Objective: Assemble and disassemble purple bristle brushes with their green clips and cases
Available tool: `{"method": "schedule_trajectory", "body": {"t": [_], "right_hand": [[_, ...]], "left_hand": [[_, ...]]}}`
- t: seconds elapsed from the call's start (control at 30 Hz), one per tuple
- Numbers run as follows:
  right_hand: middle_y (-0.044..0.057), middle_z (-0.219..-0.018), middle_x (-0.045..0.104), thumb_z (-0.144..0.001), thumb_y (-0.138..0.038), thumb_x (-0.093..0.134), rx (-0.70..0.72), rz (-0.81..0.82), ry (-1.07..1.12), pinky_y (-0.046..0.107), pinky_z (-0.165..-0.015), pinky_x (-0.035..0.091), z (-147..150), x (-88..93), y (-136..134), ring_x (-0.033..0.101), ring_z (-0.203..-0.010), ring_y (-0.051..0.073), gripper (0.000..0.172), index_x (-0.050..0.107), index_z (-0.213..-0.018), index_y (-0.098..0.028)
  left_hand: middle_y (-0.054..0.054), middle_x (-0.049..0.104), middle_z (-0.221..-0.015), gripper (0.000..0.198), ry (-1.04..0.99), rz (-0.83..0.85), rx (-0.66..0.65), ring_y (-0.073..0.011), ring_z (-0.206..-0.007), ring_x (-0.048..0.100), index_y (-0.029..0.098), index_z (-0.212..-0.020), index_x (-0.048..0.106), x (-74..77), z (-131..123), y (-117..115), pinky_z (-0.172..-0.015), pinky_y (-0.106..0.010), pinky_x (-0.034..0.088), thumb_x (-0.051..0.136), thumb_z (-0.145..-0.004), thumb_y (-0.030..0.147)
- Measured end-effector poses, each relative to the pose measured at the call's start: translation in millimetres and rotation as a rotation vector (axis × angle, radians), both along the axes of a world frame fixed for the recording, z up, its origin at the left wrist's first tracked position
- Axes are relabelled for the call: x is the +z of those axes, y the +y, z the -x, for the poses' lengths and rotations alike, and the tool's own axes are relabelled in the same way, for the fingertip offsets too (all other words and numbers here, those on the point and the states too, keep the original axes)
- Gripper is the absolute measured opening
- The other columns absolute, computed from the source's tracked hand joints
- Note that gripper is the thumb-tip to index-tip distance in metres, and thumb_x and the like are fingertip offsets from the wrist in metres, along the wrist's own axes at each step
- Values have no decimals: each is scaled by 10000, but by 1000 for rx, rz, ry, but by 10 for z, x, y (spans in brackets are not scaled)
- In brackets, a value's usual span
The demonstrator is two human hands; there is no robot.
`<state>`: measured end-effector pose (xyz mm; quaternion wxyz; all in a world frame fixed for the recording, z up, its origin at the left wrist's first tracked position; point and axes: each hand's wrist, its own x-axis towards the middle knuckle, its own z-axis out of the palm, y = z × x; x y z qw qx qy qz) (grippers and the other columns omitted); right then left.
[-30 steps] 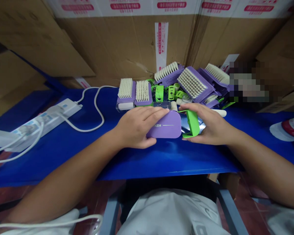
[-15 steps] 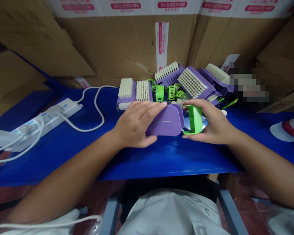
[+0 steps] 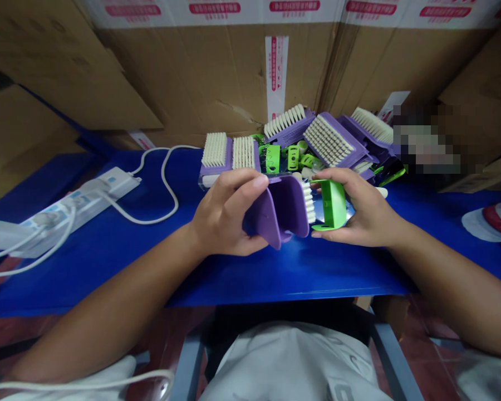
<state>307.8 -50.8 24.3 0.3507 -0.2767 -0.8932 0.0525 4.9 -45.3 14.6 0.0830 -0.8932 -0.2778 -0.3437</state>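
Observation:
My left hand (image 3: 229, 214) is closed on a purple brush (image 3: 293, 205), its thumb below and fingers on top. Two purple panels of the brush stand apart like a hinged case, with white bristles (image 3: 309, 201) on its right side. My right hand (image 3: 361, 209) grips a bright green plastic piece (image 3: 333, 204) with raised edges, fingers above and thumb below. A shiny clear or metallic part shows behind the green piece, its kind unclear. The bristles face the green piece at close range; I cannot tell whether they touch.
Behind my hands lies a pile of purple brushes (image 3: 329, 140) with white bristles, among green plastic parts (image 3: 293, 158). A white power strip (image 3: 83, 203) with cables is on the blue table (image 3: 242, 278) at left. Cardboard boxes (image 3: 209, 72) wall the back. A red-and-white object (image 3: 499, 218) stands at right.
The purple brush has turned in my left hand: its two panels, nearly together before, now spread apart, and white bristles show on the right. My right hand with the green piece stays almost still.

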Motion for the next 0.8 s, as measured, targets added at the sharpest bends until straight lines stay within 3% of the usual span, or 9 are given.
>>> {"method": "schedule_trajectory", "body": {"t": [0.1, 0.3, 0.5, 0.63, 0.8], "right_hand": [[151, -1374, 644, -800, -560, 843, 7, 10, -4, 506, -1064, 561, 0, -9, 3, 649, -1258, 347, 855, 441, -1485, -243], [157, -1312, 608, -776, -626, 837, -1, 27, -76, 524, -1043, 560, -21, -12, 13, 615, -1232, 353, 872, 472, -1465, -236], [146, -1178, 588, -769, -686, 812, 39, 105, -206, 460, -918, 598, -29, -39, 32, 634, -1056, 308, 845, 554, -1392, -176], [183, -1257, 596, -815, -655, 786, 77, 174, -259, 477, -961, 590, 3, -59, 15, 638, -1129, 336, 811, 555, -1410, -155], [222, -1381, 586, -855, -543, 783, 92, 249, -325, 525, -1061, 558, 24, -102, 1, 616, -1263, 377, 798, 510, -1485, -136]], "left_hand": [[-143, 561, -1431, 746, 42, 84, 67, -309, -1312, 606, 216, -1438, 379, -18, 20, -16, -1085, -504, 562, 655, -879, 625], [-137, 549, -1404, 900, -122, -136, -148, -293, -1263, 646, 335, -1545, 211, -72, 15, 38, -1015, -478, 619, 756, -856, 531], [-118, 587, -1359, 931, -183, -153, -179, -283, -1217, 672, 320, -1558, 222, -78, -15, 132, -943, -453, 643, 763, -842, 569], [-102, 624, -1296, 931, -222, -232, -215, -288, -1172, 695, 289, -1517, 303, -110, -23, 232, -923, -450, 639, 768, -799, 656], [-96, 628, -1343, 976, -316, -164, -204, -296, -1204, 692, 288, -1485, 304, -168, -29, 248, -996, -495, 616, 828, -750, 657]]}}
